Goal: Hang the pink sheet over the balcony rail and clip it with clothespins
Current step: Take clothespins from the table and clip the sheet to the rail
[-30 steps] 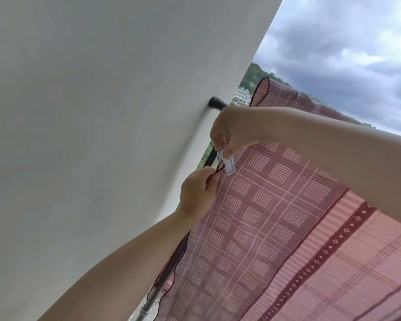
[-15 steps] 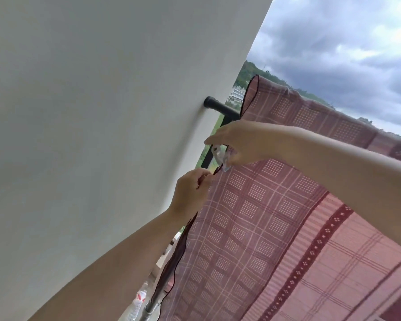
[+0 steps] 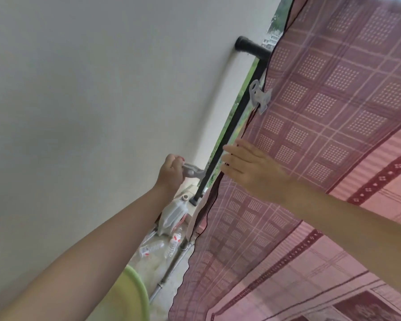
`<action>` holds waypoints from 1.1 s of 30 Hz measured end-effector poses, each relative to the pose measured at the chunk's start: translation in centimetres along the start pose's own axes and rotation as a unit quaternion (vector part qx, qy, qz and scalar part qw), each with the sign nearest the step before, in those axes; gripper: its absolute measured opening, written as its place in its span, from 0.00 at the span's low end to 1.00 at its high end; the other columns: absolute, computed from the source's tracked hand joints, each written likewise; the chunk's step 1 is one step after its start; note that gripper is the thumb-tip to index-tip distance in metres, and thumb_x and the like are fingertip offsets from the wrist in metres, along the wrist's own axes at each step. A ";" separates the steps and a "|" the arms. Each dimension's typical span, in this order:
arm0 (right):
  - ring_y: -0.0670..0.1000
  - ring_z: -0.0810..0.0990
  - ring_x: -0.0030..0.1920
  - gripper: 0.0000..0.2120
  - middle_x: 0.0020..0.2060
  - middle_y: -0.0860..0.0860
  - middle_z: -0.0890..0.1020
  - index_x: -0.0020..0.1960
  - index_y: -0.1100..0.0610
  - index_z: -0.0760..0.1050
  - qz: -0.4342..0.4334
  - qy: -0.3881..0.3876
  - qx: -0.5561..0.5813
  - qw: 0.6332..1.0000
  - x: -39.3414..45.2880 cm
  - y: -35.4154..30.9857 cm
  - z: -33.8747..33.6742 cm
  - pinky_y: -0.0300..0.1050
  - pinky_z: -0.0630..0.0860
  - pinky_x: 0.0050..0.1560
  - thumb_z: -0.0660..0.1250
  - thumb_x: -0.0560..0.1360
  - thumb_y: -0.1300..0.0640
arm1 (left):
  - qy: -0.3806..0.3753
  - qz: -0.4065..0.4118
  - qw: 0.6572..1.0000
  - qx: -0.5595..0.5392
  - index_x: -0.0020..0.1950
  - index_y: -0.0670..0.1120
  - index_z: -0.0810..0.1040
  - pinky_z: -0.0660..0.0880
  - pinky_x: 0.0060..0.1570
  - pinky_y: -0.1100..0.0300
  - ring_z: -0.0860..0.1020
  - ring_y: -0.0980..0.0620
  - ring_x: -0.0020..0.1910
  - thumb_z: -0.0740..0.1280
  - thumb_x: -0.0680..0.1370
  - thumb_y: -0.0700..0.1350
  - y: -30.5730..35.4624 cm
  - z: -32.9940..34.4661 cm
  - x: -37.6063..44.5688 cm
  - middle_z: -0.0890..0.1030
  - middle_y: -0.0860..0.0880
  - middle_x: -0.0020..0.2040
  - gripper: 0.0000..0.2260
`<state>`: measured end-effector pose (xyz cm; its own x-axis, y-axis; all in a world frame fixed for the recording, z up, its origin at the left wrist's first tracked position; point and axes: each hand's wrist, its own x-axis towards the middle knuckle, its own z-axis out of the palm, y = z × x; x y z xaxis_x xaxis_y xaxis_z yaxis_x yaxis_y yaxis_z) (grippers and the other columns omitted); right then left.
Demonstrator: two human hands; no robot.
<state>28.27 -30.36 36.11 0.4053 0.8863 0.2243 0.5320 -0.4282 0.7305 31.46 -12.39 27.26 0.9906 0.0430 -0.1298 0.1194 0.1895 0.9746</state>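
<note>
The pink checked sheet (image 3: 322, 140) hangs over the black balcony rail (image 3: 252, 48) and fills the right side. A pale clothespin (image 3: 261, 98) sits clipped on the sheet's left edge beside the black post (image 3: 232, 130). My left hand (image 3: 170, 172) grips a second pale clothespin (image 3: 193, 171) just left of the post, lower down. My right hand (image 3: 250, 166) lies with straight fingers against the sheet's edge, below the clipped pin.
A white wall (image 3: 102, 100) closes the left side. On the floor below stand a white jug (image 3: 173, 215) and several small bottles (image 3: 152, 247). A metal pipe (image 3: 171, 269) runs along the floor. A green basin rim (image 3: 134, 295) shows at the bottom.
The view tilted down. My right hand let go of the clothespin, now clipped on the sheet, and dropped to the sheet's edge. My left hand moved down and holds another clothespin.
</note>
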 end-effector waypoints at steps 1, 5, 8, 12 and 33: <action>0.55 0.80 0.54 0.19 0.43 0.53 0.84 0.46 0.58 0.80 -0.004 -0.033 -0.017 0.999 0.7 -0.4 0.6 0.53 0.66 0.66 0.50 0.77 0.66 | 0.017 0.007 0.999 0.030 0.38 0.50 0.66 0.63 0.30 0.60 0.67 0.53 0.30 0.51 0.79 0.39 -0.6 -0.4 0.0 0.72 0.48 0.30 0.12; 0.61 0.63 0.68 0.20 0.61 0.60 0.72 0.66 0.63 0.63 -0.083 -0.354 -0.049 0.930 2.9 -2.9 3.7 0.58 0.38 0.70 0.57 0.75 0.65 | 0.001 -0.041 0.999 0.002 0.41 0.47 0.67 0.64 0.30 0.62 0.67 0.54 0.30 0.53 0.79 0.39 -2.8 -1.7 -1.0 0.74 0.50 0.29 0.09; 0.58 0.67 0.64 0.19 0.59 0.56 0.73 0.66 0.61 0.64 -0.131 -0.431 -0.083 0.889 3.8 -5.2 5.5 0.61 0.43 0.72 0.57 0.75 0.62 | 0.008 -0.077 0.997 0.024 0.49 0.42 0.68 0.74 0.41 0.58 0.72 0.54 0.34 0.58 0.78 0.39 -5.2 -3.0 -1.4 0.72 0.49 0.37 0.01; 0.56 0.66 0.63 0.15 0.61 0.55 0.70 0.62 0.60 0.70 -0.211 -0.445 -0.059 0.868 3.7 -6.6 7.9 0.50 0.62 0.64 0.57 0.76 0.62 | 0.028 -0.122 0.989 0.073 0.39 0.44 0.72 0.71 0.36 0.58 0.72 0.53 0.32 0.62 0.76 0.37 -8.9 -4.2 -2.4 0.73 0.49 0.32 0.06; 0.60 0.52 0.72 0.19 0.73 0.59 0.52 0.65 0.62 0.67 -0.277 -0.412 0.006 0.868 1.3 -4.3 9.1 0.59 0.45 0.72 0.59 0.74 0.64 | 0.040 -0.168 0.982 0.081 0.39 0.44 0.74 0.72 0.44 0.53 0.72 0.48 0.34 0.63 0.74 0.35 -10.6 -2.2 -2.0 0.73 0.48 0.31 0.06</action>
<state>33.30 -28.98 27.40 0.4774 0.5311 -0.7000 0.8201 0.0166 0.5719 28.02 -12.36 16.77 0.8862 0.0823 -0.4559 0.4535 0.0474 0.8900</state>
